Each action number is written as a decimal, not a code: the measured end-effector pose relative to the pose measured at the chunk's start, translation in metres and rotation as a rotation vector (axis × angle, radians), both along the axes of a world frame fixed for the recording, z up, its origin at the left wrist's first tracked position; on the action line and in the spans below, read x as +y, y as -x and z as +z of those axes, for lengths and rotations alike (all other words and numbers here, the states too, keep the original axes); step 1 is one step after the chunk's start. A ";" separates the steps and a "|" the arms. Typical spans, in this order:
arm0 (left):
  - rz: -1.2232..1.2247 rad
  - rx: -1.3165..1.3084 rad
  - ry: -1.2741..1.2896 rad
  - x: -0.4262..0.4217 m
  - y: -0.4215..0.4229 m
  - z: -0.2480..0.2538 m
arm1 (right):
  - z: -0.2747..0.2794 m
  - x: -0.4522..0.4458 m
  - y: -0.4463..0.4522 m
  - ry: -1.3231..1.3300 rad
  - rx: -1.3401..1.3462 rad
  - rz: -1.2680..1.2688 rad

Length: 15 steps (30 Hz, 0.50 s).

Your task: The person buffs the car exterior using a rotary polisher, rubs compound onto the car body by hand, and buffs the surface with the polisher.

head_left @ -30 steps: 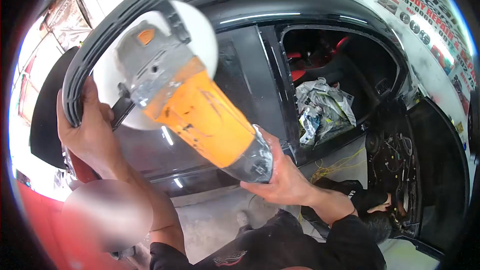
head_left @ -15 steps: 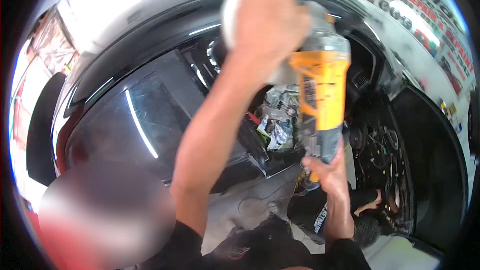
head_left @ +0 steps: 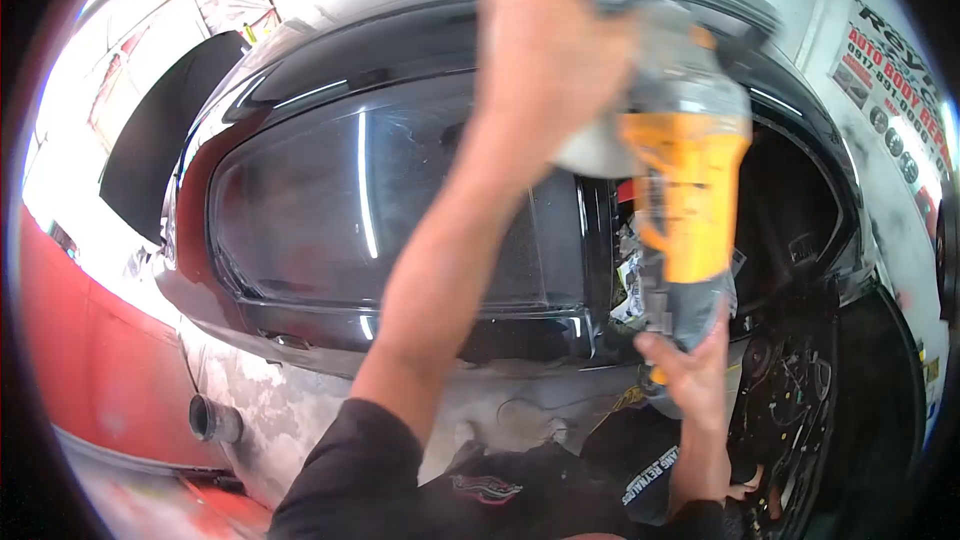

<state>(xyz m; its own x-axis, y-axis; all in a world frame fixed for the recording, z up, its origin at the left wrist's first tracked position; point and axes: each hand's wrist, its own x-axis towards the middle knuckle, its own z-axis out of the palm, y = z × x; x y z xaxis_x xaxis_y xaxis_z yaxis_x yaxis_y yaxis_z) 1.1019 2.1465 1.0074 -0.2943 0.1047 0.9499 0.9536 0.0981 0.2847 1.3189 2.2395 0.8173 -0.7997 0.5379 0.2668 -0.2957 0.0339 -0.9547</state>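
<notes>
A yellow and grey power polisher (head_left: 690, 200) is held up in front of me over a black car (head_left: 470, 325). My left hand (head_left: 555, 50) is closed around the front end of the polisher, blurred by motion. Below that hand, part of the white round pad (head_left: 595, 150) shows; the rest is hidden behind my hand and forearm. My right hand (head_left: 690, 370) grips the grey rear handle at the tool's lower end. Whether the pad touches the car, I cannot tell.
An open door (head_left: 790, 410) with bare wiring is at lower right. Beside it, a co-worker in a black shirt (head_left: 630, 450) crouches low. A dark bucket-like container (head_left: 215, 420) stands on the floor (head_left: 300, 400). A red panel (head_left: 100, 340) is at left, a lettered banner (head_left: 890, 100) at right.
My view has swung, so more of the car's side, the floor and the red panel shows. Both hands and the polisher sit further right in view, with the grip unchanged.
</notes>
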 end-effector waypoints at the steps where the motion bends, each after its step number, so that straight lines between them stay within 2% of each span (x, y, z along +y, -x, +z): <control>1: 0.014 -0.149 0.053 -0.038 0.005 -0.001 | -0.007 -0.011 0.014 -0.098 0.026 0.071; 2: 0.112 -0.038 -0.017 -0.070 0.018 -0.006 | -0.019 -0.022 0.029 -0.193 0.046 0.134; 3: 0.167 -0.221 -0.016 -0.105 0.011 -0.005 | -0.023 -0.039 0.044 -0.229 0.037 0.192; 4: 0.368 -0.087 -0.072 -0.132 0.017 -0.007 | -0.022 -0.056 0.059 -0.267 0.029 0.252; 6: 0.442 -0.194 -0.153 -0.186 0.023 -0.011 | -0.014 -0.088 0.081 -0.329 -0.039 0.339; 9: 0.371 -0.266 -0.273 -0.238 0.036 -0.016 | 0.014 -0.114 0.102 -0.288 -0.195 0.482; 13: 0.431 -0.259 -0.260 -0.234 0.044 0.008 | 0.026 -0.113 0.113 -0.321 -0.115 0.525; 15: 0.515 -0.255 -0.130 -0.213 0.050 0.031 | 0.041 -0.093 0.109 -0.310 0.005 0.487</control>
<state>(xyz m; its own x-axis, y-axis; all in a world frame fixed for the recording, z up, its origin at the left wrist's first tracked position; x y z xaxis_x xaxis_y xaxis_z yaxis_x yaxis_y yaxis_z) 1.0524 1.9331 1.0386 -0.4975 -0.2246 0.8379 0.6921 0.4795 0.5395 1.2094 2.1464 0.8580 -0.9340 0.0038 0.3574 -0.3515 0.1704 -0.9205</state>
